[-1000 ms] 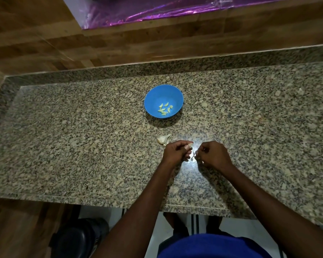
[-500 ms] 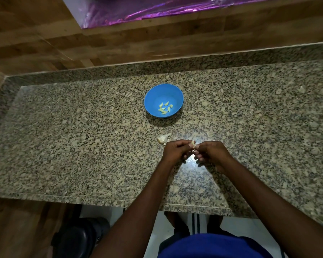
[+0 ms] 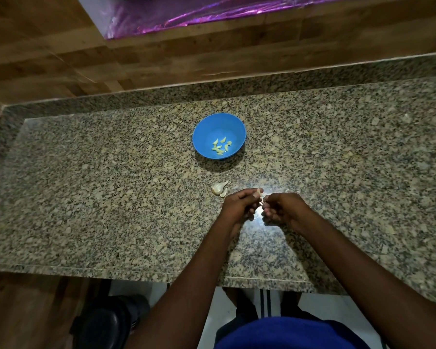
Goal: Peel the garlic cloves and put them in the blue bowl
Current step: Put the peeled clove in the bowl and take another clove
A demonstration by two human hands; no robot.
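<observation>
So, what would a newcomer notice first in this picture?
The blue bowl in the middle of the granite counter, with peeled cloves inside. Nearer, the left hand and right hand pinch a garlic clove together, beside garlic pieces on the counter.

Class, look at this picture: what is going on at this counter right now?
A person is peeling garlic at a granite counter. The left hand and right hand are close together, fingers curled, working on a small garlic clove pinched between them. Just beside the left hand lie the rest of the garlic and some loose skin. Farther back stands the blue bowl, already holding several peeled cloves.
</observation>
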